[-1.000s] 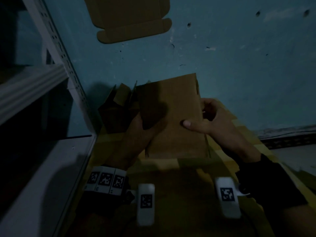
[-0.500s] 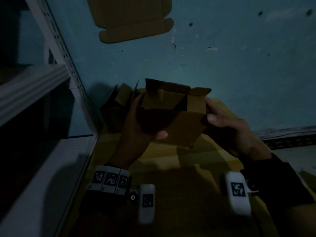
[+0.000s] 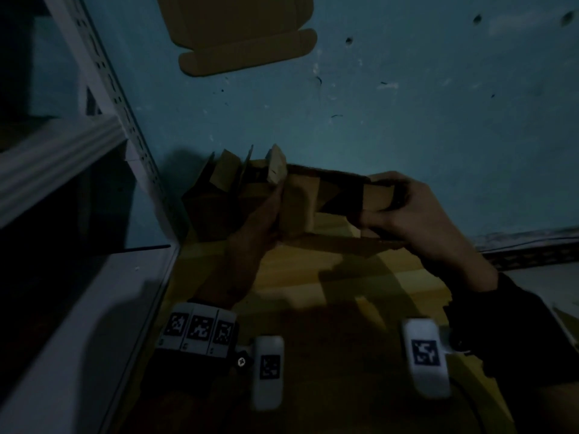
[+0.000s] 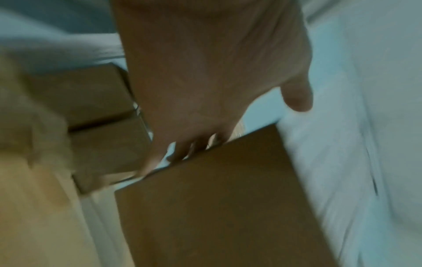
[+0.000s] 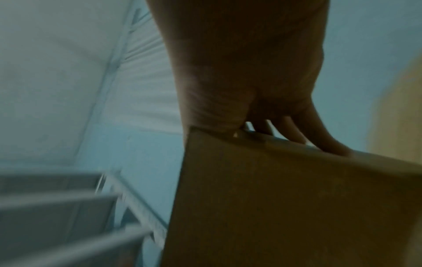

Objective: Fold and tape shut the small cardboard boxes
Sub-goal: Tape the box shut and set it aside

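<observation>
A small brown cardboard box (image 3: pixel 300 198) is held in the air over the yellow table, its open side turned toward me and flaps sticking out. My left hand (image 3: pixel 275 208) grips its left end. In the left wrist view the fingers (image 4: pixel 180 153) reach over the far edge of the box (image 4: pixel 217 207). My right hand (image 3: pixel 382 208) grips the right end, thumb on the near side and fingers curled over a folded flap. In the right wrist view the fingers (image 5: pixel 319 140) hook over the top edge of the box (image 5: pixel 285 198). The scene is dim.
More folded-up boxes (image 3: pixel 219 189) stand behind my left hand, against the blue wall; the left wrist view shows them (image 4: pixel 102 126) too. A flat box blank (image 3: pixel 244 32) lies at the top. A white shelf unit (image 3: pixel 62 308) borders the yellow table (image 3: pixel 313 277) on the left.
The box stood flat and upright between my hands, then was opened into a box shape. Now it is tipped with its opening toward me, and my hands have moved further apart along it.
</observation>
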`<action>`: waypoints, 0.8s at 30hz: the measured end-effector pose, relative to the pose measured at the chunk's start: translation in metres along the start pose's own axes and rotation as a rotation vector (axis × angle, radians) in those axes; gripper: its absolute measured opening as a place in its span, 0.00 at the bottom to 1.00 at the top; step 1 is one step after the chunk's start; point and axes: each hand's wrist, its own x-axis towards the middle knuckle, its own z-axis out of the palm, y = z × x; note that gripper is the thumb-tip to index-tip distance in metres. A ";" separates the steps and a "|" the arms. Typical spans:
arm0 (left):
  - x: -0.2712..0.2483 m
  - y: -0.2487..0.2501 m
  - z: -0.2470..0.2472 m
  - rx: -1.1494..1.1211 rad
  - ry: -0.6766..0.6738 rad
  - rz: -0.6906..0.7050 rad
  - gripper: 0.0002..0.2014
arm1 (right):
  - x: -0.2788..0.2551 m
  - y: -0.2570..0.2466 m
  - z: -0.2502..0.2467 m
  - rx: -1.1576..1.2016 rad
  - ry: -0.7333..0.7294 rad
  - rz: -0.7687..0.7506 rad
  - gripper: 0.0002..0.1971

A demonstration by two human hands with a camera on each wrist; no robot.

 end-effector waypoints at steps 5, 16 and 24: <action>0.007 -0.004 0.015 0.451 0.029 0.047 0.19 | -0.005 -0.008 0.009 -0.231 0.023 -0.079 0.25; 0.005 -0.002 0.010 0.665 0.163 0.081 0.22 | -0.007 0.004 0.019 -0.237 -0.020 -0.076 0.26; 0.003 0.000 0.010 0.615 0.142 0.110 0.21 | -0.007 0.005 0.018 -0.220 -0.007 -0.119 0.25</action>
